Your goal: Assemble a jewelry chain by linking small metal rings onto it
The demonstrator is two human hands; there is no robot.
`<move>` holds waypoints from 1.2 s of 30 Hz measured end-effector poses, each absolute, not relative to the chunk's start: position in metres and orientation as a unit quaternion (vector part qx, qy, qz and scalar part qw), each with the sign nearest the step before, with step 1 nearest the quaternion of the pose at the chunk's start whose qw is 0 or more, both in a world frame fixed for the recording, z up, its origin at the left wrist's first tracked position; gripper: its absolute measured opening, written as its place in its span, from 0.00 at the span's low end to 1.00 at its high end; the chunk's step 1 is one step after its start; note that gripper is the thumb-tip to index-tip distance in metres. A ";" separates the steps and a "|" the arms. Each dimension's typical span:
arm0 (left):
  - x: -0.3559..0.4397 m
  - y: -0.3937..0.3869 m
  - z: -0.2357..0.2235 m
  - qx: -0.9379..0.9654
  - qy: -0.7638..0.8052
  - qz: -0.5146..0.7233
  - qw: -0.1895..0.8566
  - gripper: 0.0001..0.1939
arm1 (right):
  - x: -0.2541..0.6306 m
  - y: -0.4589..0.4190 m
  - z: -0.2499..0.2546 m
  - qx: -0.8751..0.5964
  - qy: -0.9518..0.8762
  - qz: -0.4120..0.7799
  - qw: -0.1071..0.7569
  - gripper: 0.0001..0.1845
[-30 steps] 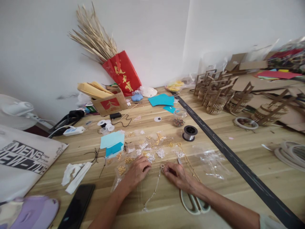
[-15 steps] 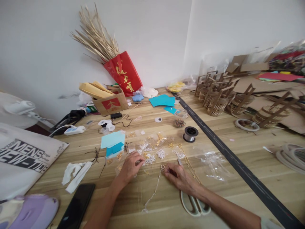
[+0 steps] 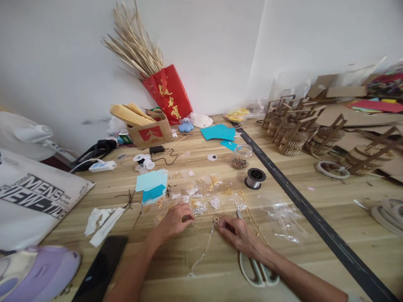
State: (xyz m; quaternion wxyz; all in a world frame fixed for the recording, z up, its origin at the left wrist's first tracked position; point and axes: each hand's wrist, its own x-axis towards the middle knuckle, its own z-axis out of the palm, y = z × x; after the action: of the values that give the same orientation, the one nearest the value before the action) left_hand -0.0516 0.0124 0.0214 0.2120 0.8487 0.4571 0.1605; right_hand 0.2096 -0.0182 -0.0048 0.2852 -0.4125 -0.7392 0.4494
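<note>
My left hand (image 3: 174,221) is closed just in front of a pile of silver beads (image 3: 199,208), thumb and forefinger drawn together. Anything in that pinch is too small to make out. My right hand (image 3: 236,235) rests on the table with curled fingers closed at the ringed end of a thin silver chain (image 3: 205,248). From there the chain trails toward me across the wood. White-handled scissors (image 3: 256,274) lie partly beneath the right wrist. Beside them runs a gold chain (image 3: 248,212), partly hidden by the same hand.
Small bags of gold findings (image 3: 215,181) spread behind my hands. A wire spool (image 3: 254,179) stands to the right, near a clear plastic bag (image 3: 285,220). Blue paper (image 3: 154,193), a phone (image 3: 100,268) and white strips (image 3: 107,226) lie left. Small woven baskets (image 3: 291,134) stand back right.
My left hand has drawn back slightly toward me from the silver beads. My right hand stays by the chain's ringed end. The view has turned a little left.
</note>
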 end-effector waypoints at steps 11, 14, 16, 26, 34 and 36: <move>-0.048 0.007 0.024 0.875 0.423 0.105 0.212 0.10 | 0.211 -0.018 -0.005 -0.408 -0.742 0.457 0.273 0.08; -0.048 0.007 0.024 0.879 0.419 0.102 0.205 0.10 | 0.211 -0.019 -0.002 -0.409 -0.743 0.455 0.271 0.08; -0.049 0.008 0.025 0.880 0.419 0.101 0.201 0.10 | 0.211 -0.019 0.000 -0.410 -0.744 0.454 0.270 0.08; -0.045 0.009 0.019 0.880 0.425 0.122 0.174 0.10 | 0.210 -0.019 0.001 -0.408 -0.736 0.467 0.273 0.09; -0.045 0.014 0.018 0.855 0.457 0.189 0.158 0.09 | 0.210 -0.018 -0.004 -0.408 -0.735 0.464 0.278 0.08; -0.045 0.017 0.017 0.845 0.469 0.211 0.148 0.09 | 0.210 -0.018 -0.004 -0.411 -0.735 0.462 0.277 0.08</move>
State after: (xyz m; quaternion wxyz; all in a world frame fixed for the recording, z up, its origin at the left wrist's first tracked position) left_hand -0.0449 0.0171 0.0170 0.1485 0.8445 0.4691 0.2113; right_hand 0.2103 -0.0179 -0.0038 0.2771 -0.4112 -0.7353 0.4620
